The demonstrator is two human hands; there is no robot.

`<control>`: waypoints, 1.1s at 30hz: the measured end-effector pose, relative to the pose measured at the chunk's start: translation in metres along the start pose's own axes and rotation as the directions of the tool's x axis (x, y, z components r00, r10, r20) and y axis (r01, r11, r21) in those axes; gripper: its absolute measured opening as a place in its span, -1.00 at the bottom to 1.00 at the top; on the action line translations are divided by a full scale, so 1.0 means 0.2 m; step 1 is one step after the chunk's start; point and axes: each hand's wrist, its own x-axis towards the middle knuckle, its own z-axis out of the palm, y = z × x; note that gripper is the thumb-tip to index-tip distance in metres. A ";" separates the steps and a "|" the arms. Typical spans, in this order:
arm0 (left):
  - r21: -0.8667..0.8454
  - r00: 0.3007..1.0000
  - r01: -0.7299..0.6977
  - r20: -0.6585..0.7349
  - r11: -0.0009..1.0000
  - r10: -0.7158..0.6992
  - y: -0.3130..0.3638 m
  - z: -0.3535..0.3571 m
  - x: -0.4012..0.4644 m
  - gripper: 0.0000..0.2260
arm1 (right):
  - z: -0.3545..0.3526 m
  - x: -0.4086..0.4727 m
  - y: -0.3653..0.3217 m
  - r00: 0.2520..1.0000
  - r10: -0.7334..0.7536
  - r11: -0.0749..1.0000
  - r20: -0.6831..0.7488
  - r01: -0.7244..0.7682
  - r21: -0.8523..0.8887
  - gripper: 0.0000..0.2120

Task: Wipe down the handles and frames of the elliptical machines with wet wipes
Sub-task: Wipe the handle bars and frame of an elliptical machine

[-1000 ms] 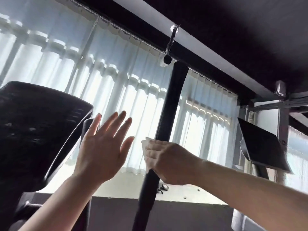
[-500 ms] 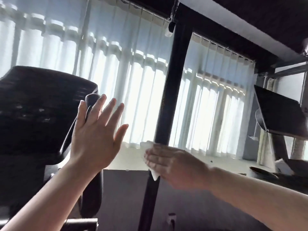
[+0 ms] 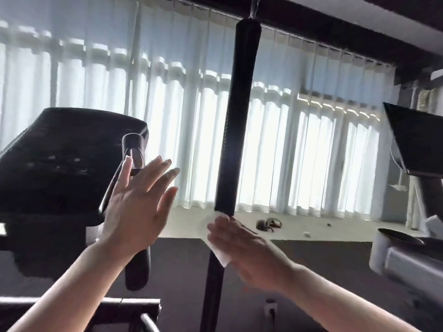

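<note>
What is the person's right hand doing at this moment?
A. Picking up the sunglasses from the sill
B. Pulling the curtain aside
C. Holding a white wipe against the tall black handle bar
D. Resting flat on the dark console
C: the right hand grips a white wipe wrapped against the tall black handle bar, just below its padded grip, while the left hand is raised with its fingers spread, holding nothing.

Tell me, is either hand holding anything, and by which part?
The right hand holds a white wipe around the black handle, just below its foam grip. The left hand is open, holding nothing.
</note>
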 end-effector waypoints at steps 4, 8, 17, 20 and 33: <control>-0.109 0.996 -0.075 -0.051 0.991 0.070 0.10 -0.02 0.04 -0.64 | -0.02 0.00 0.03 0.992 -0.078 0.997 -0.099 0.079 0.009 -0.53; -0.361 0.986 0.018 -0.151 0.932 -0.077 0.18 -0.02 0.22 -0.64 | -0.35 0.37 0.31 0.890 0.042 0.999 -0.454 -0.053 -0.012 -0.62; -0.770 0.912 0.254 -0.011 0.586 -0.411 0.30 0.04 0.75 -0.68 | -0.91 1.14 0.91 0.702 0.097 0.992 -0.705 -0.128 0.008 -0.70; -0.792 0.912 0.294 0.065 0.536 -0.404 0.33 0.06 0.82 -0.64 | -0.77 1.03 0.91 0.737 0.077 0.997 -0.672 -0.042 0.069 -0.74; -0.754 0.923 0.356 0.191 0.551 -0.335 0.45 0.01 0.88 -0.43 | -0.99 1.02 0.99 0.690 0.469 0.748 -0.551 0.021 0.663 -0.67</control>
